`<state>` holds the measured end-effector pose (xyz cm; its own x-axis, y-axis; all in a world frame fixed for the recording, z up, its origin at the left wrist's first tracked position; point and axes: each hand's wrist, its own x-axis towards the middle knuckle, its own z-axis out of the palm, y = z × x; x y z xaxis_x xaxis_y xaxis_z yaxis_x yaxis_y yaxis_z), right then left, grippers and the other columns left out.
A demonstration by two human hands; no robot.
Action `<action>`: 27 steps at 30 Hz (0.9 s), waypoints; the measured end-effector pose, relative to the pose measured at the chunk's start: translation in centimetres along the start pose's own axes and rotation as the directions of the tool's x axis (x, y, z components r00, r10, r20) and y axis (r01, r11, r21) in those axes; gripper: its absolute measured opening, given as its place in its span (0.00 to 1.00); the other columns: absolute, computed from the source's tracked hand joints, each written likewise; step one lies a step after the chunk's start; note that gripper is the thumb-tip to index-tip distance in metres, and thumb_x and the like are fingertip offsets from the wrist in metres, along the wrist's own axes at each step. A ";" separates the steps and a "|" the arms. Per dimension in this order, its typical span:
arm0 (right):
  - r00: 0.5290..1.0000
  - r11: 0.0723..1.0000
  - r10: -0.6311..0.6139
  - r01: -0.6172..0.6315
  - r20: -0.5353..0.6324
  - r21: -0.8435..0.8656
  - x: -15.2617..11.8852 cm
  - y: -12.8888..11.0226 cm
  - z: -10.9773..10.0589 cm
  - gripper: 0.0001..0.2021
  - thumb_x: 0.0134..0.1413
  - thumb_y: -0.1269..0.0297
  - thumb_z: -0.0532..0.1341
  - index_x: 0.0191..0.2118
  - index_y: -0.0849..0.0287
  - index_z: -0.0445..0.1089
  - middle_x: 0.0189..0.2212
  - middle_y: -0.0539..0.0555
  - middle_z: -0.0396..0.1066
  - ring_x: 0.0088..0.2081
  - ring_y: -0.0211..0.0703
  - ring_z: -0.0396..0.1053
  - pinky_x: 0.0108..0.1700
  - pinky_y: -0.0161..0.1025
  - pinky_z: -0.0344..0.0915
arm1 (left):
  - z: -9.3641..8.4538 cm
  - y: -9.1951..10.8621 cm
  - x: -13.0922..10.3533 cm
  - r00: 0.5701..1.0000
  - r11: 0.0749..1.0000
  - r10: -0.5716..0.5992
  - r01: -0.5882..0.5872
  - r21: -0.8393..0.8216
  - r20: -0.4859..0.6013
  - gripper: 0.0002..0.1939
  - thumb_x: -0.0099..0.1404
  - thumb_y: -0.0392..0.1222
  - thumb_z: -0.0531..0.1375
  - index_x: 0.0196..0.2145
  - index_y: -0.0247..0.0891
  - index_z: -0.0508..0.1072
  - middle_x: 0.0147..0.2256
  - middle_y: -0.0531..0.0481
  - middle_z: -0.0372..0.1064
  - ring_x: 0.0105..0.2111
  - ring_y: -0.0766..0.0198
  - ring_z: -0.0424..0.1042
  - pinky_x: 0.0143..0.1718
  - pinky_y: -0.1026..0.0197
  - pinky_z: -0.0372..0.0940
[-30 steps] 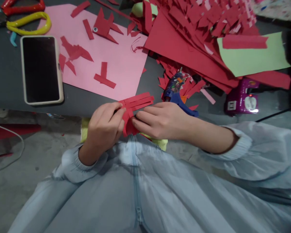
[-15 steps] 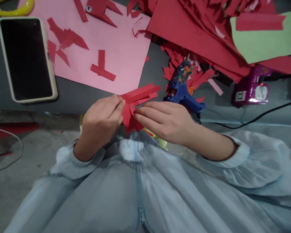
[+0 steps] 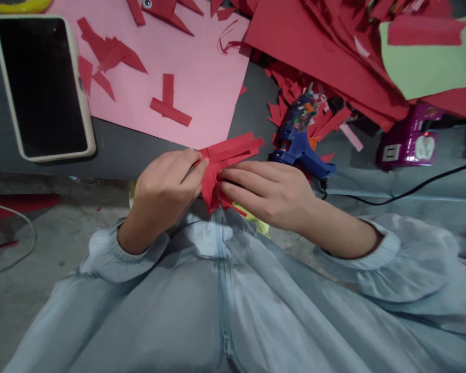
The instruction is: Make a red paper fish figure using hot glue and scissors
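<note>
In the head view, the red strips (image 3: 235,147) are held just off the near edge of the pink sheet (image 3: 202,57). Their left side is pinched by the left hand (image 3: 165,189); their lower part is gripped by the closed fingers of the right hand (image 3: 272,194). Right of the sheet, the glue gun (image 3: 293,142) is left untouched. Aligning or folding is judged in hand; steady pinching at the crossing is called for next.

Red strips (image 3: 231,147), seemingly plain
</note>
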<state>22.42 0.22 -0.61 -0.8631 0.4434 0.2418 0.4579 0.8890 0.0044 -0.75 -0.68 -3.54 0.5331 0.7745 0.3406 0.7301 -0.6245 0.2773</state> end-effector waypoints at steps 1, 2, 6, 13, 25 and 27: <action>1.000 1.000 -0.011 0.011 -0.018 -0.016 -0.1 -0.1 0.0 0.10 0.68 0.72 0.55 0.45 0.60 0.75 0.44 0.59 0.80 0.44 0.43 0.75 0.40 0.38 0.69 | -0.1 -0.1 0.0 1.000 1.000 0.015 -0.015 0.010 0.012 0.17 0.73 0.38 0.51 0.50 0.35 0.77 0.48 0.39 0.78 0.46 0.53 0.77 0.47 0.52 0.71; 0.999 0.999 -0.016 0.015 -0.034 -0.028 -0.1 -0.2 0.0 0.09 0.68 0.72 0.56 0.45 0.60 0.75 0.44 0.58 0.80 0.44 0.43 0.76 0.41 0.38 0.69 | -0.2 -0.2 0.1 0.999 0.999 0.029 -0.029 0.021 0.021 0.17 0.73 0.39 0.51 0.50 0.36 0.77 0.48 0.39 0.78 0.46 0.53 0.77 0.46 0.52 0.71; 0.998 0.999 0.030 -0.029 -0.057 0.019 -0.7 -0.7 0.3 0.08 0.66 0.72 0.59 0.44 0.59 0.76 0.47 0.60 0.79 0.48 0.45 0.75 0.44 0.40 0.70 | -0.5 -0.5 0.1 0.998 0.998 0.047 -0.049 0.033 0.045 0.16 0.74 0.41 0.51 0.50 0.38 0.77 0.48 0.40 0.78 0.46 0.53 0.77 0.45 0.52 0.71; 0.997 0.997 0.051 -0.054 -0.052 -0.064 -1.2 -2.3 0.4 0.07 0.64 0.67 0.62 0.44 0.62 0.77 0.48 0.62 0.79 0.48 0.48 0.74 0.46 0.43 0.68 | -0.6 -0.6 0.1 0.996 0.996 0.077 -0.079 0.037 0.049 0.16 0.74 0.41 0.51 0.49 0.37 0.77 0.47 0.39 0.77 0.47 0.52 0.77 0.47 0.52 0.71; 0.971 0.967 0.236 -0.230 0.048 -0.111 0.8 0.0 -1.6 0.12 0.69 0.68 0.54 0.47 0.59 0.75 0.43 0.60 0.78 0.41 0.49 0.70 0.41 0.45 0.64 | -0.9 -0.4 0.2 0.988 0.989 0.125 -0.132 0.071 0.094 0.16 0.74 0.41 0.53 0.52 0.36 0.76 0.50 0.34 0.76 0.48 0.48 0.76 0.47 0.45 0.73; 0.963 0.967 0.243 -0.231 0.119 -0.110 1.3 0.5 -1.4 0.14 0.69 0.69 0.53 0.52 0.60 0.74 0.46 0.61 0.78 0.44 0.51 0.70 0.42 0.46 0.64 | -0.8 -0.5 0.2 0.986 0.987 0.144 -0.150 0.064 0.088 0.16 0.73 0.39 0.54 0.53 0.33 0.75 0.54 0.33 0.74 0.50 0.47 0.75 0.49 0.45 0.72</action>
<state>21.77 1.08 1.02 -0.7447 0.6568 0.1187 0.6653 0.7445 0.0551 -1.30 -0.29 -2.86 0.6685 0.6821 0.2964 0.6676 -0.7260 0.1649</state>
